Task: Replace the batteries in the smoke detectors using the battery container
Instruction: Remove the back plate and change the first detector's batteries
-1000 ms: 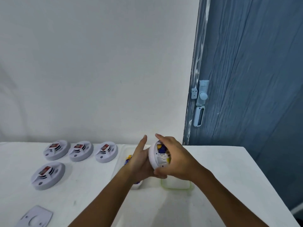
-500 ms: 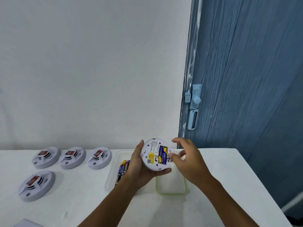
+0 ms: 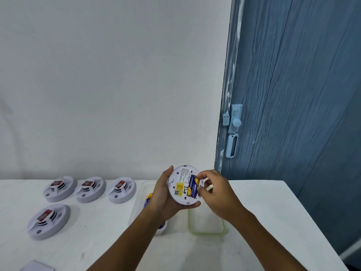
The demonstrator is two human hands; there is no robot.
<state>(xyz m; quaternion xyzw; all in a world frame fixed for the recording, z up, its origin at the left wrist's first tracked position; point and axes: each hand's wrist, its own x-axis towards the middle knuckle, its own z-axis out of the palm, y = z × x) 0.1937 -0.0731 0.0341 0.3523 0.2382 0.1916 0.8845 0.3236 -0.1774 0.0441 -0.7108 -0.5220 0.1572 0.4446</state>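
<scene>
My left hand (image 3: 162, 194) holds a round white smoke detector (image 3: 180, 187) with its back facing me. In its open compartment sit blue and yellow batteries (image 3: 192, 187). The fingertips of my right hand (image 3: 216, 190) pinch at the right-hand battery. Below my hands lies a clear battery container (image 3: 140, 204) with a blue and yellow battery (image 3: 147, 199) showing at its left, most of it hidden by my left forearm.
Several white smoke detectors (image 3: 90, 188) lie face up at the left of the white table (image 3: 263, 222). A green-rimmed lid (image 3: 206, 224) lies under my right wrist. A flat white plate (image 3: 37, 266) shows at the bottom left. A blue door (image 3: 293, 94) stands at the right.
The detector has turned its back toward me and risen slightly. My right hand left the detector's rim and its fingertips now grip a battery in the compartment.
</scene>
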